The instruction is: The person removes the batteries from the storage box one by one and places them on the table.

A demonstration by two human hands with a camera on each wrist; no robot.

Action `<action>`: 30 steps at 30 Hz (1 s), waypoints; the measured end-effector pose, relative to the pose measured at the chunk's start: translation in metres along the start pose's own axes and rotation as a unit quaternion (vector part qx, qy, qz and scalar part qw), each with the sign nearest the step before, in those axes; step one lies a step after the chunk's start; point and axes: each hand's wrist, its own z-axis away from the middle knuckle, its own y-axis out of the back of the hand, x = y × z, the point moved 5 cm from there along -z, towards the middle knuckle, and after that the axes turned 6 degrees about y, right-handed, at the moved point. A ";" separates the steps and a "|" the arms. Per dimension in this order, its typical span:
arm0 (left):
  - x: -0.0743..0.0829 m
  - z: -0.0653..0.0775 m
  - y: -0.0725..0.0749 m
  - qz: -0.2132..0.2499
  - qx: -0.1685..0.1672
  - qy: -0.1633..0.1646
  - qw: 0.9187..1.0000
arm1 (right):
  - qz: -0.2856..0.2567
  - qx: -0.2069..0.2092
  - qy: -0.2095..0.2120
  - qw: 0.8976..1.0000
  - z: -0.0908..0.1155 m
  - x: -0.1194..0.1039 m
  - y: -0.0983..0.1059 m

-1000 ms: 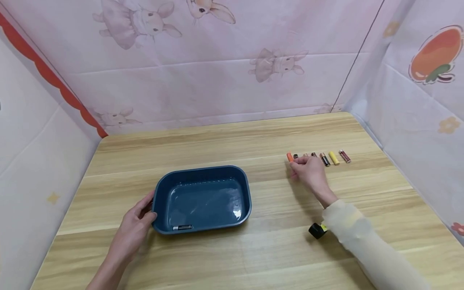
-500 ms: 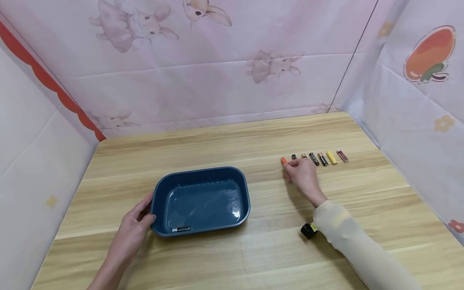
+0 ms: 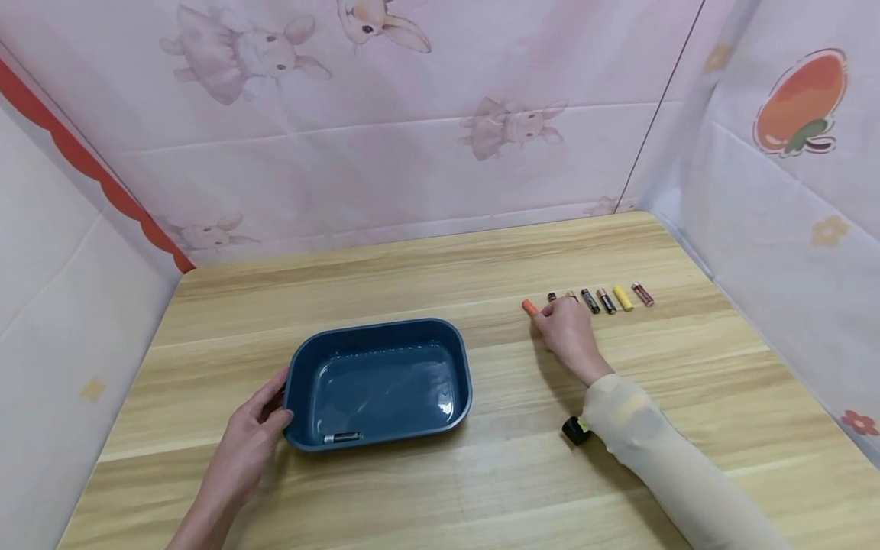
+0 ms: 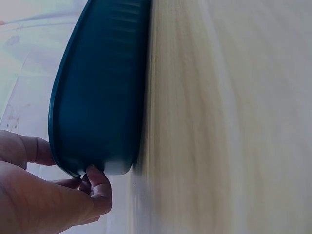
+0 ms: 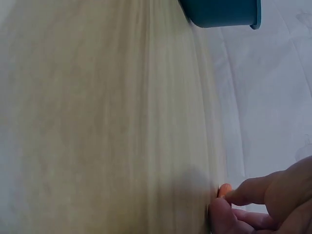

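Note:
An orange battery point(image 3: 528, 307) is pinched between the thumb and fingers of my right hand point(image 3: 569, 330), at the left end of a row of batteries. Up close in the right wrist view, the orange battery point(image 5: 224, 189) shows its end at the fingertips, close over the table. My left hand point(image 3: 241, 451) grips the left end of a dark blue rectangular tray point(image 3: 385, 386), thumb at the rim. In the left wrist view its fingers curl under the rim of the tray point(image 4: 97, 92). One black-and-silver battery point(image 3: 341, 438) lies inside, along the tray's near wall.
Right of the orange battery, the row holds several dark batteries, among them a black one point(image 3: 606, 300), then a yellow battery point(image 3: 622, 298) and a dark red battery point(image 3: 642, 294). Some are partly hidden by my right hand. Printed cloth point(image 3: 385, 176) walls the wooden table point(image 3: 440, 504) behind and at the sides.
My right hand has drawn the orange battery a little left and nearer, away from the row. The left hand keeps its grip on the tray. The whole head view has shifted slightly left.

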 end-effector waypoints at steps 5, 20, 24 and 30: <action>-0.002 0.000 0.000 0.000 -0.003 0.005 1.000 | 0.013 0.002 -0.001 1.000 -0.001 0.000 -0.001; -0.001 0.002 0.000 -0.006 -0.003 0.012 1.000 | 0.040 0.017 0.002 0.999 -0.007 0.001 0.000; -0.001 0.002 0.000 -0.001 -0.005 0.007 1.000 | 0.038 0.017 -0.001 0.999 -0.007 0.002 0.000; 0.000 0.002 0.000 -0.003 -0.005 0.004 1.000 | 0.032 0.016 -0.009 0.999 -0.007 0.003 0.000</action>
